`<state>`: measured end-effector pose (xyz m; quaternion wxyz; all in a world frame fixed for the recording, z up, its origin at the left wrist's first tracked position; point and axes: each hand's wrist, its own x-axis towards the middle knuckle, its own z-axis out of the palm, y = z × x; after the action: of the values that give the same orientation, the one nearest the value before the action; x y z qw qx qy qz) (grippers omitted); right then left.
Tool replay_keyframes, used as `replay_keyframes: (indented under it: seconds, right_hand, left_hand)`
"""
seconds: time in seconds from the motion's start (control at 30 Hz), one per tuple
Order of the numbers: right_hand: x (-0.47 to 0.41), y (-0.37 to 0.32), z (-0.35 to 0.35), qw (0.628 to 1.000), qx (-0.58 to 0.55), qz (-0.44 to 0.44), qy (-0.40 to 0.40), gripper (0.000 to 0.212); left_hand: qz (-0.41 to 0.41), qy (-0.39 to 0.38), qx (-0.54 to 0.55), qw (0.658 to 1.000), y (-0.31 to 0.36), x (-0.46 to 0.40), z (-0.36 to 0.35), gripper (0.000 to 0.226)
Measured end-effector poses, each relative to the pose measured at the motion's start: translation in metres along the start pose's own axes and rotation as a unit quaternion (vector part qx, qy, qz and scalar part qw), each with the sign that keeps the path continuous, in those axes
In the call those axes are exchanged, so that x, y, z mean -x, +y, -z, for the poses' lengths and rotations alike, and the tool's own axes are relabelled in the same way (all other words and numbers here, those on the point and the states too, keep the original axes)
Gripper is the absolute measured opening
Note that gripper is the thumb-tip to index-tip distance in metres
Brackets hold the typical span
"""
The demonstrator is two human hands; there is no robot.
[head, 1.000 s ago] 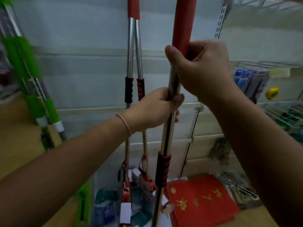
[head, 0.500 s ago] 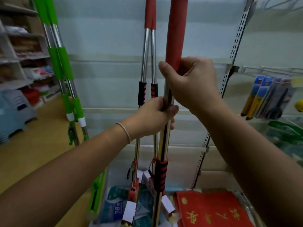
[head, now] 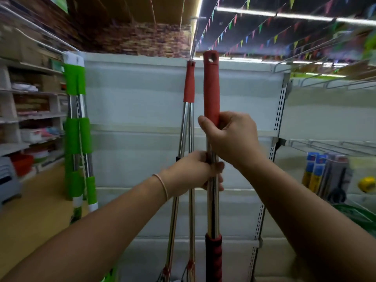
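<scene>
The right hand (head: 234,137) curled round the foot of one upright red-gripped steel pole (head: 212,210), and the left hand (head: 193,171) gripped its shaft below. Two thinner red-gripped steel poles (head: 189,82) hung just behind it against the white shelf panel (head: 138,102). Two green-sleeved steel poles (head: 78,135) stood at the panel's left edge.

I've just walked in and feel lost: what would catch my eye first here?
In the middle, a red-handled metal pole is held upright, the right hand gripping the foot of its red sleeve and the left hand the chrome shaft below. Two red-topped poles are just left of it, and green-handled poles stand at the far left.
</scene>
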<state>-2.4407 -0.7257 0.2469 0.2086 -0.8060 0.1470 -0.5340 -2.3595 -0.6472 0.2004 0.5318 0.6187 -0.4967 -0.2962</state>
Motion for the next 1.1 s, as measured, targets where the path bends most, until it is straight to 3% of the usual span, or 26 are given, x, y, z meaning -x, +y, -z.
replay_keyframes:
  seconds: [0.37, 0.7, 1.1]
  right_hand:
    - [-0.057, -0.012, -0.029, 0.999, 0.034, -0.003, 0.036, 0.040]
    - [-0.092, -0.004, -0.045, 1.000, 0.012, -0.011, 0.023, 0.037]
    - [-0.126, 0.015, -0.044, 0.998, -0.030, 0.024, 0.045, 0.035]
  left_hand:
    - [-0.007, -0.039, 0.024, 0.999, 0.027, -0.036, 0.047, 0.011]
    - [-0.013, -0.022, -0.013, 1.000, 0.042, -0.059, 0.067, 0.027]
    - [-0.029, 0.027, -0.022, 0.999, 0.059, -0.084, 0.068, 0.012]
